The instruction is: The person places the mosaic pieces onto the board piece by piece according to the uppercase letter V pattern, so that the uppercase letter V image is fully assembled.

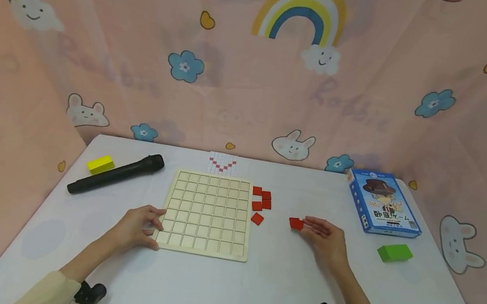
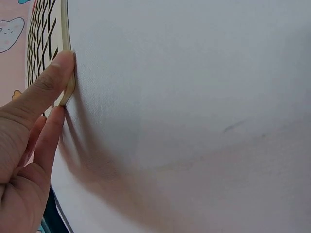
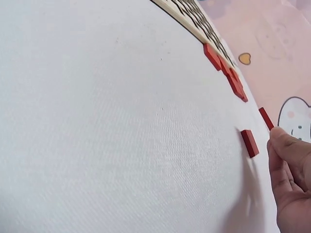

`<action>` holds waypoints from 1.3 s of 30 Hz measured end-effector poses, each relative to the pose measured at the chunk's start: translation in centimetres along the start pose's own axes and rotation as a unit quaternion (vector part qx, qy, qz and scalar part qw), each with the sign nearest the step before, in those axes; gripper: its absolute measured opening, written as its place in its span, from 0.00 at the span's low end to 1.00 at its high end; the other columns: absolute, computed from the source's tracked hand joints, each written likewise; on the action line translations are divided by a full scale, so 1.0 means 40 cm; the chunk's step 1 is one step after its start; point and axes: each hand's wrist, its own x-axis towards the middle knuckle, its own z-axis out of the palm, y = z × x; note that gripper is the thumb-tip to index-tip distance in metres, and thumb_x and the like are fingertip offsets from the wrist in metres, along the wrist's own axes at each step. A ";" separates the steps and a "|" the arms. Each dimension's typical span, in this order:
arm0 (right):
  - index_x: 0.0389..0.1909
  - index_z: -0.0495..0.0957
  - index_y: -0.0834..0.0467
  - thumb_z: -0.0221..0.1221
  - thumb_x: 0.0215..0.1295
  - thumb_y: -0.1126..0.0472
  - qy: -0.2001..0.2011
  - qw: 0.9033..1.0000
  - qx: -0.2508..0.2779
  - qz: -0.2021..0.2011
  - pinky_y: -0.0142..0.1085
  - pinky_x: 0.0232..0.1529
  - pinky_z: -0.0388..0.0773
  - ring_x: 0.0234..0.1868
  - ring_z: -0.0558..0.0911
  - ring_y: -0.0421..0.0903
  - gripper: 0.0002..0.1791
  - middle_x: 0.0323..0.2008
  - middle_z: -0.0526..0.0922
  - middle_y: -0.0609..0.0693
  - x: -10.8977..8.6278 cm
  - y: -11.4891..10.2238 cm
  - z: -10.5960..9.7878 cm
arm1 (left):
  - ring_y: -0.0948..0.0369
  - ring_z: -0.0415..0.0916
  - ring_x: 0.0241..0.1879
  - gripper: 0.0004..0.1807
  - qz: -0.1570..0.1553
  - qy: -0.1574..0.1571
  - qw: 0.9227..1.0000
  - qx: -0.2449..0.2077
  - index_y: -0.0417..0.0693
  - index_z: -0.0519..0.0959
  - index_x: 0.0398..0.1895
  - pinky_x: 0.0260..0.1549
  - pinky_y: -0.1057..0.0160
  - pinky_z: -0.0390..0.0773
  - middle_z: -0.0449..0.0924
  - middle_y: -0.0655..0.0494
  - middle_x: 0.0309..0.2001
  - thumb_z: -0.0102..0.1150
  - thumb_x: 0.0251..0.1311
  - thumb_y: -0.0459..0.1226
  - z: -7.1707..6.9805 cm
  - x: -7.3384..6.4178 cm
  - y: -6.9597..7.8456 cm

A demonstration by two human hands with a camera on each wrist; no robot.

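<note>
A pale wooden grid board (image 1: 207, 214) lies flat on the white table. My left hand (image 1: 141, 226) grips its near left corner; in the left wrist view the thumb (image 2: 62, 63) lies on one edge and a fingertip on the other side of the corner. Right of the board, my right hand (image 1: 324, 237) pinches a thin red square tile (image 3: 266, 118) between thumb and fingers, raised over the table. Close to that hand another red tile (image 3: 249, 143) lies on the table. Several more red tiles (image 1: 257, 206) lie loosely along the board's right edge.
Behind the board is a gridded paper card (image 1: 222, 164) with red squares in a V shape. A black microphone-shaped stick (image 1: 116, 175) and a yellow block (image 1: 100, 164) lie at left. A blue game box (image 1: 384, 204) and a green block (image 1: 395, 252) sit at right.
</note>
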 end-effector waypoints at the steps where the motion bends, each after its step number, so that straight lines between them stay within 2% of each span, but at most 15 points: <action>1: 0.57 0.76 0.63 0.63 0.62 0.62 0.001 1.000 0.002 -0.004 0.19 0.47 0.75 0.49 0.83 0.46 0.22 0.54 0.80 0.60 -0.002 -0.003 0.004 | 0.41 0.67 0.61 0.20 -0.004 0.002 1.000 -0.001 0.44 0.81 0.26 0.39 0.69 0.83 0.72 0.41 0.60 0.79 0.25 0.25 0.000 0.001 0.001; 7: 0.55 0.77 0.63 0.64 0.60 0.65 0.018 1.000 0.016 -0.016 0.18 0.46 0.76 0.45 0.83 0.42 0.21 0.51 0.81 0.60 -0.029 -0.019 0.046 | 0.41 0.67 0.61 0.21 -0.006 0.003 1.000 0.006 0.43 0.80 0.27 0.39 0.69 0.83 0.72 0.40 0.61 0.80 0.25 0.26 -0.001 0.001 0.003; 12: 0.53 0.78 0.65 0.65 0.58 0.68 0.034 0.997 0.059 -0.025 0.20 0.45 0.77 0.42 0.84 0.39 0.20 0.49 0.82 0.61 -0.047 -0.023 0.079 | 0.41 0.66 0.61 0.20 -0.010 0.002 1.000 0.003 0.43 0.80 0.27 0.39 0.69 0.83 0.71 0.40 0.61 0.79 0.25 0.26 0.000 -0.001 0.005; 16: 0.53 0.78 0.67 0.65 0.58 0.70 0.038 0.995 0.074 -0.056 0.21 0.46 0.77 0.45 0.84 0.47 0.20 0.49 0.82 0.62 -0.050 -0.032 0.093 | 0.42 0.66 0.61 0.21 -0.021 0.005 1.000 0.004 0.43 0.80 0.27 0.40 0.69 0.83 0.71 0.41 0.61 0.79 0.25 0.25 0.001 -0.001 0.010; 20: 0.52 0.78 0.66 0.64 0.58 0.71 0.039 0.994 0.077 -0.070 0.21 0.46 0.77 0.48 0.83 0.54 0.19 0.48 0.82 0.62 -0.049 -0.047 0.106 | 0.42 0.66 0.62 0.21 -0.024 0.006 1.000 0.009 0.43 0.80 0.27 0.40 0.68 0.83 0.71 0.41 0.61 0.79 0.25 0.25 0.001 -0.001 0.012; 27: 0.52 0.78 0.66 0.64 0.58 0.71 0.026 0.993 0.083 -0.081 0.23 0.46 0.79 0.44 0.85 0.47 0.19 0.48 0.83 0.61 -0.048 -0.068 0.141 | 0.42 0.67 0.61 0.20 -0.015 0.005 0.999 0.028 0.44 0.81 0.27 0.39 0.70 0.82 0.72 0.41 0.61 0.79 0.26 0.26 -0.001 0.002 0.019; 33: 0.51 0.79 0.67 0.65 0.56 0.72 0.010 0.991 0.090 -0.099 0.24 0.46 0.79 0.42 0.85 0.51 0.19 0.47 0.83 0.62 -0.045 -0.083 0.167 | 0.41 0.66 0.61 0.20 -0.016 0.001 1.000 0.026 0.43 0.81 0.28 0.40 0.68 0.83 0.72 0.40 0.61 0.79 0.26 0.26 -0.003 0.004 0.020; 39: 0.52 0.79 0.64 0.65 0.58 0.69 -0.003 0.994 0.079 -0.075 0.27 0.48 0.79 0.44 0.85 0.49 0.19 0.48 0.83 0.57 -0.039 -0.094 0.192 | 0.40 0.68 0.59 0.20 -0.007 -0.002 0.999 0.038 0.42 0.81 0.28 0.40 0.66 0.83 0.73 0.39 0.60 0.80 0.27 0.27 -0.007 0.001 0.018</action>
